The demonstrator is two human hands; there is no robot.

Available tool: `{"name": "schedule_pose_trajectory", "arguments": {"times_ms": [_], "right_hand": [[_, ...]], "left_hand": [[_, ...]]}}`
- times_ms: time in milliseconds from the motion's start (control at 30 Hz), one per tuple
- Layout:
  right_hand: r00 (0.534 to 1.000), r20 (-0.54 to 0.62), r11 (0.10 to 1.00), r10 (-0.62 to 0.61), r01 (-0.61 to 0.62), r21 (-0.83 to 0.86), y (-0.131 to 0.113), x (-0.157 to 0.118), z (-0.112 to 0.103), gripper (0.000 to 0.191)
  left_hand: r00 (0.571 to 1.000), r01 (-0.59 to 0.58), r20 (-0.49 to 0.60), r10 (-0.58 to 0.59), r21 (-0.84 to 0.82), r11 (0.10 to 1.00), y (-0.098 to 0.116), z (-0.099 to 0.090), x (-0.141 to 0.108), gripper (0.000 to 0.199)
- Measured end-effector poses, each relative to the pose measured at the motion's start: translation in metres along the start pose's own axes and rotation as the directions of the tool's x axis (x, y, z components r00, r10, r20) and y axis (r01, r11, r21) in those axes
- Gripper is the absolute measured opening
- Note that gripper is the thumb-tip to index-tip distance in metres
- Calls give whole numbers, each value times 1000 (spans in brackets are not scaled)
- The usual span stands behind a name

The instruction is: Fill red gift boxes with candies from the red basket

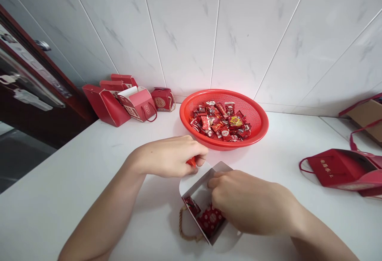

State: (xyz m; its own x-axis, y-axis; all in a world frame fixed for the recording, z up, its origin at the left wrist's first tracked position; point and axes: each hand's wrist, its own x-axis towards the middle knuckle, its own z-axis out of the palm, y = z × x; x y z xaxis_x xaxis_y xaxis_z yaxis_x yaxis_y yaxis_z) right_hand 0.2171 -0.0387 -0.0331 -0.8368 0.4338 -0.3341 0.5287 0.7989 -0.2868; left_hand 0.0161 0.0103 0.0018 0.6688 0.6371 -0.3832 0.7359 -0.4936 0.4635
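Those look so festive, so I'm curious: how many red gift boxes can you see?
8 red gift boxes: five stand at the back left, one sits between the left hand and right hand, two are at the right edge. More may be hidden in the back-left group.

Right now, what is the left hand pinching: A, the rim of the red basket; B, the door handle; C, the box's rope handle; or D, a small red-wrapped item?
D: the left hand has a small red-wrapped item showing between its fingers, just beside the open gift box.
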Motion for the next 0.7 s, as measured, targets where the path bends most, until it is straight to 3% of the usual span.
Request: {"name": "schedule_pose_trajectory", "arguments": {"times_ms": [100, 233, 433, 700], "right_hand": [[994, 108, 993, 14, -1, -115, -7, 7, 0, 19], [983, 171, 992, 61, -40, -121, -12, 13, -4, 20], [1000, 0, 990, -25, 25, -142, -7, 18, -2, 21], [992, -75, 992, -101, 95, -77, -3, 8, -5, 21]], "left_hand": [[1000, -4, -5, 4, 9, 1000, 0, 1, 0, 20], [1000, -14, -7, 15, 28, 999, 0, 1, 1, 19], [999, -42, -14, 42, 15, 999, 2, 1, 1, 22], [1000, -17, -26, 17, 12, 1000, 0, 1, 2, 19]]}}
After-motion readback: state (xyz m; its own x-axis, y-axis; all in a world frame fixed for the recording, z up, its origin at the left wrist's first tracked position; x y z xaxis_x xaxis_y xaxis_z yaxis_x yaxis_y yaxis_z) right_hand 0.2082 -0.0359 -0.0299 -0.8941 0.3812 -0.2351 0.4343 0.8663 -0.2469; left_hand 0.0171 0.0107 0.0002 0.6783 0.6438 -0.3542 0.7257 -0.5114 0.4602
